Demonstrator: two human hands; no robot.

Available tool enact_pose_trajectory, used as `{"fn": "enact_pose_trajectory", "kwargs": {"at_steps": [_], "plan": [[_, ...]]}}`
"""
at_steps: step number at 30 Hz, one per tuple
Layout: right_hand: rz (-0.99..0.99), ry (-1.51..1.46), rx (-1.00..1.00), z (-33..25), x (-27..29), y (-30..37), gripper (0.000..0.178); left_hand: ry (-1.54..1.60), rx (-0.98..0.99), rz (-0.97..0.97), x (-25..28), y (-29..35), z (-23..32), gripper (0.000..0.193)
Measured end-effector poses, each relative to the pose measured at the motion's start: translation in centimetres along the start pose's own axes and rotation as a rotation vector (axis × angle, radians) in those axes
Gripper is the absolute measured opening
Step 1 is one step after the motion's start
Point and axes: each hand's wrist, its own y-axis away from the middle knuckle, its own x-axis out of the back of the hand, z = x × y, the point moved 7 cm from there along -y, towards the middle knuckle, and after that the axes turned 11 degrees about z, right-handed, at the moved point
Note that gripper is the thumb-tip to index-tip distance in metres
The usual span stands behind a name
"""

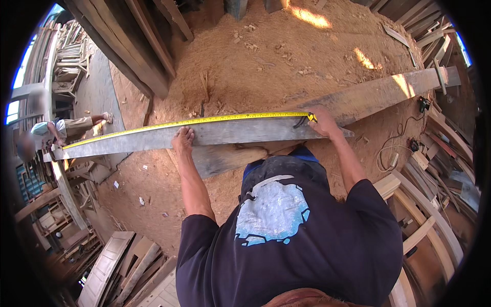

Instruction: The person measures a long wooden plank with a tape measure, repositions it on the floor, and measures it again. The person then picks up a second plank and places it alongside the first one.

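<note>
A long grey wooden plank [245, 132] stretches from the far left to just in front of my body. Along its far edge runs a yellow tape measure [204, 121], drawn out toward the left end. My right hand [322, 123] is closed around the tape's case near the plank's right part; a dark strap hangs beside it. My left hand [182, 139] grips the near edge of the plank, with its fingers over the top face. At the far left end, a co-worker's hand [60, 143] is at the plank, close to the tape's end.
Another long board [378, 100] extends to the right over sawdust-covered ground [245, 66]. Heavy timbers [123, 46] stand at the upper left. A cable [396, 135] lies at right near a curved wooden frame [429, 230]. Panels and scrap wood [110, 266] are piled lower left.
</note>
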Motion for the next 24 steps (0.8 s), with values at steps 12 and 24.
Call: {"fn": "enact_pose_trajectory", "kwargs": {"at_steps": [12, 24], "plan": [[0.058, 0.07, -0.049, 5.0, 3.8, 2.0, 0.05, -0.11, -0.219, 0.065, -2.8, 2.3, -3.8, 0.026], [0.032, 0.129, -0.037, 5.3, 4.4, 2.4, 0.051, -1.16, -1.12, -0.238, -12.8, 21.9, -6.0, 0.067]]}}
